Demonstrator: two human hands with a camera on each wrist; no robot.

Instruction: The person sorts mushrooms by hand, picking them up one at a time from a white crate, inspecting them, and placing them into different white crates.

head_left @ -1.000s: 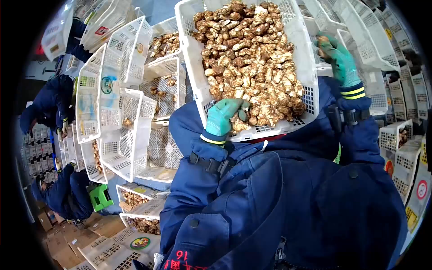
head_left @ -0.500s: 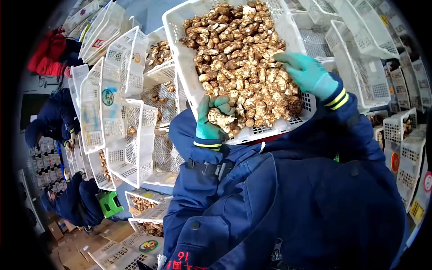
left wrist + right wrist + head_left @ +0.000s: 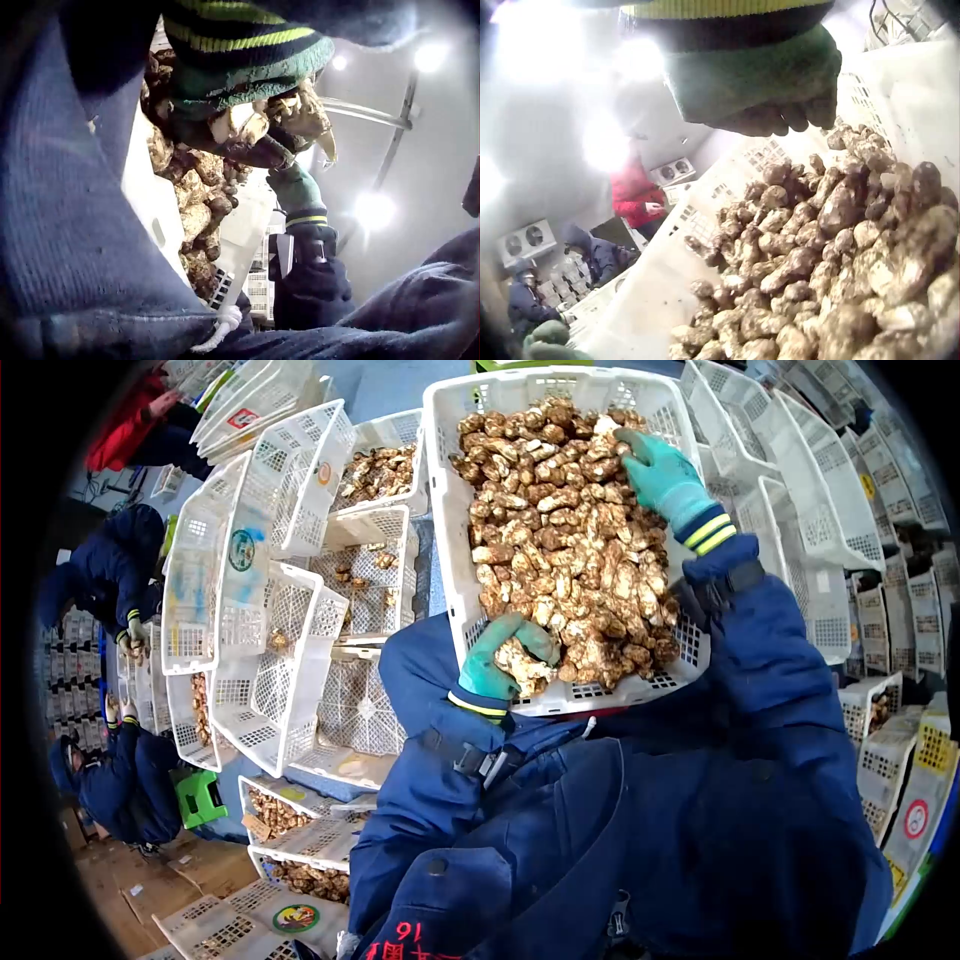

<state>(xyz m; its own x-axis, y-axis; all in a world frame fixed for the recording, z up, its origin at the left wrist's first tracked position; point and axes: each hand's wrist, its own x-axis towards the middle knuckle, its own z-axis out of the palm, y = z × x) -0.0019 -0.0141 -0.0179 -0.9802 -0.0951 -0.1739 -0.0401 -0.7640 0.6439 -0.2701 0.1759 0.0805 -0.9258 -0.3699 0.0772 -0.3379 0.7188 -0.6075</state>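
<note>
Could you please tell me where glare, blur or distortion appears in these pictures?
Head view: wide-angle bending, black corners, mushrooms fairly sharp; left wrist view: ceiling lamps glare; right wrist view: lamps wash out the upper left, the right hand looks shaded, nearest mushrooms blur at lower right.

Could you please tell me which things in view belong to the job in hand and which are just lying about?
In the job: mushrooms, front crate, left hand, right hand; probably surrounding crates.

Apparently just around: cardboard, green stool, fan units.
</note>
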